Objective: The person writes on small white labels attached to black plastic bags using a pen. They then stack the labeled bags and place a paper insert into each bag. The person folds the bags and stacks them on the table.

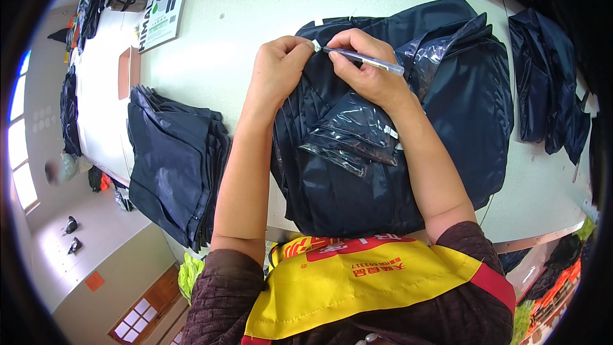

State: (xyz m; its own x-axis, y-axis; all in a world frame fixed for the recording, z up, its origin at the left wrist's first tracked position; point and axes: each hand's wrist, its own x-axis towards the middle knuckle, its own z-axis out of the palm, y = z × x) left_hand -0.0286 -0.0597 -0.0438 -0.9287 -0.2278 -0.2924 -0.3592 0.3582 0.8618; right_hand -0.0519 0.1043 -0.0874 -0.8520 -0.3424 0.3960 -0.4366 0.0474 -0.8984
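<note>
A slim, clear-barrelled pen (383,64) is up at the top centre of the frame, its tip right by a small white tag (316,45); I can't tell whether the two touch. The right hand (369,67) pinches the pen between thumb and fingers, and the left hand (279,67) pinches the tag between thumb and forefinger. Under both hands, a big pile of navy garments (345,207) fills the middle of the frame. On it lie a dark bundle in glossy clear plastic (351,131), between the forearms, and another plastic-covered bundle (434,54), just right of the right hand. Left of the pile sits a neat stack of folded dark garments (172,153) on the pale desk (255,9). More dark clothes (539,80) lie at the upper right, and a printed card (167,3) at the upper left. The person wears a yellow apron (377,284) with red edging, at the bottom.
</note>
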